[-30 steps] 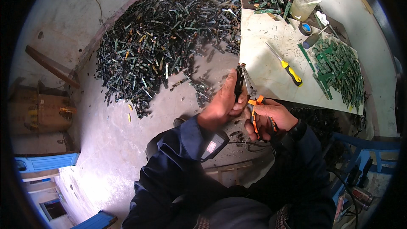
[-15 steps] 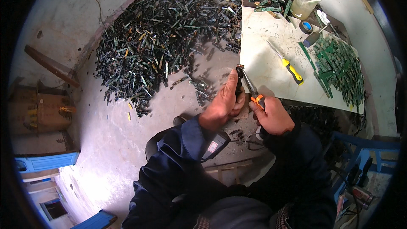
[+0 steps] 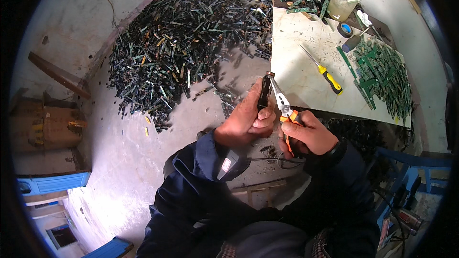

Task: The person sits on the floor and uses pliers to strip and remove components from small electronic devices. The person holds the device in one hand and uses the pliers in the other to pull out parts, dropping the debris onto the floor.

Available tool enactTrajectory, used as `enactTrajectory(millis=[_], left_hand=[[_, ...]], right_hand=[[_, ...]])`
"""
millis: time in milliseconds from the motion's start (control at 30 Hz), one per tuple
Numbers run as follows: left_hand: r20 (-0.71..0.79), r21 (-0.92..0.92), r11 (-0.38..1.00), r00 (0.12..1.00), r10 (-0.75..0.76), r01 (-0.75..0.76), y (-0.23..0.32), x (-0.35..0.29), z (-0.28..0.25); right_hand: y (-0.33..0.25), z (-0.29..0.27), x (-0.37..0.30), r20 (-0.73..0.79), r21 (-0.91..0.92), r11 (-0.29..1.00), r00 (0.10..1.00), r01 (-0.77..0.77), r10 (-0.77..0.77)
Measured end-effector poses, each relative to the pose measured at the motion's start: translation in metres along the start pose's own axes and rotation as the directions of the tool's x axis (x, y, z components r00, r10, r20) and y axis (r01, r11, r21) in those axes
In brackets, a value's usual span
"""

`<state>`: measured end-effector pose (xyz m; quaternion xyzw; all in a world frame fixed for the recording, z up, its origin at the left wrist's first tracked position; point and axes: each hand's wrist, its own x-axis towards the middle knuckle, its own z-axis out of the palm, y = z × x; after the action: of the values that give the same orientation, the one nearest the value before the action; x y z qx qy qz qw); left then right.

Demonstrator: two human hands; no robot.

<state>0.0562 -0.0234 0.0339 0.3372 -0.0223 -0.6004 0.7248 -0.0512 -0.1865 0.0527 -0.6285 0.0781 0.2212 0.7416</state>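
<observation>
My left hand (image 3: 245,120) is closed round a black, narrow piece (image 3: 265,93) with a brownish round rim at its upper end; its exact kind is unclear. In my right hand (image 3: 313,134) is a pair of long-nose pliers (image 3: 282,99) with orange and black handles. The plier tips point up and left, touching or very close to the piece just under its rim. My fingers hide part of the piece and of the handles. Beyond my right hand, a yellow and black screwdriver (image 3: 330,80) lies on the white board (image 3: 296,64).
Many dark strips form a large heap (image 3: 162,62) on the floor. A pile of green circuit-board strips (image 3: 385,79), a tape roll (image 3: 344,30) and a cloudy container (image 3: 342,5) stand on the board. A cardboard box (image 3: 50,126) is at left, a blue frame (image 3: 406,160) at right.
The pliers have turned so their broad face and pivot show, and their handles look further apart. My right hand has shifted slightly right, and my left hand slightly left and down.
</observation>
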Motion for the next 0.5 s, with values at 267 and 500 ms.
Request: enactTrajectory(millis=[267,500], left_hand=[[0.274,-0.092,0.996,0.962,0.015,0.010,-0.002,0.010,-0.001],[0.101,0.012,1.000,0.995,-0.016,0.015,0.003,0.005,0.000]], right_hand=[[-0.002,0.004,-0.013,0.197,0.605,0.786,0.980,-0.127,0.007],[0.001,-0.012,-0.004,-0.138,-0.751,0.638,0.905,0.169,-0.402]])
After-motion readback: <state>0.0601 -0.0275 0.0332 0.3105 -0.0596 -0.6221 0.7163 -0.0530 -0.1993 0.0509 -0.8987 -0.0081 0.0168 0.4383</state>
